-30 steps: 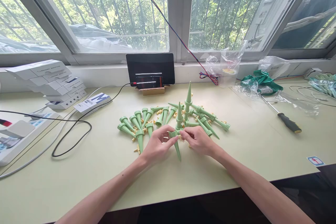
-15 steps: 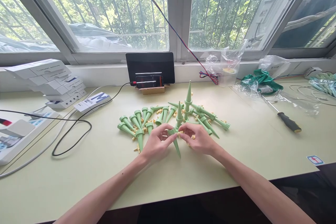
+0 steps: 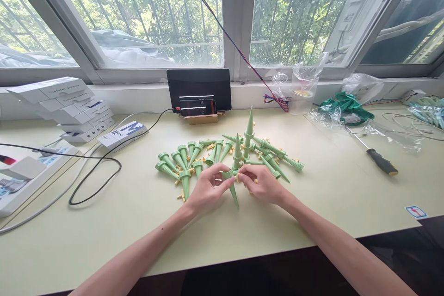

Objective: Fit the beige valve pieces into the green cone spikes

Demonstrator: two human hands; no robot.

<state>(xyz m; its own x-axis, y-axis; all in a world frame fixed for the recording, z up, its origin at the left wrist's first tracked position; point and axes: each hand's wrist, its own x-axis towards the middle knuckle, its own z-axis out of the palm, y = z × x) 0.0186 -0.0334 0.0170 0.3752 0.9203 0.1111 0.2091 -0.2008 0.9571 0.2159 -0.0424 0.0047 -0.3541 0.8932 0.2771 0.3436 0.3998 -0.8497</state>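
Note:
In my left hand (image 3: 210, 186) is a green plastic watering spike (image 3: 234, 194), gripped near its wide collar with the point slanting down toward me. My right hand (image 3: 260, 183) pinches a small yellow valve piece (image 3: 237, 177) against the collar's side; whether it is seated there I cannot tell. Just behind my hands a green spike (image 3: 237, 150) stands point up, and a taller one (image 3: 249, 125) stands beyond it. Several more spikes (image 3: 185, 182) lie fanned out to the left, others (image 3: 274, 165) to the right. Loose yellow valve pieces (image 3: 182, 195) lie among them.
At the back a tablet (image 3: 197, 83) leans on the sill with a phone (image 3: 197, 107) before it. White boxes (image 3: 72, 106) and a power strip (image 3: 34, 171) are on the left. A screwdriver (image 3: 381, 161) and green plastic bag (image 3: 347, 107) lie on the right.
My right fingers have shifted slightly at the yellow valve piece. The spike in my left hand stays nearly where it was.

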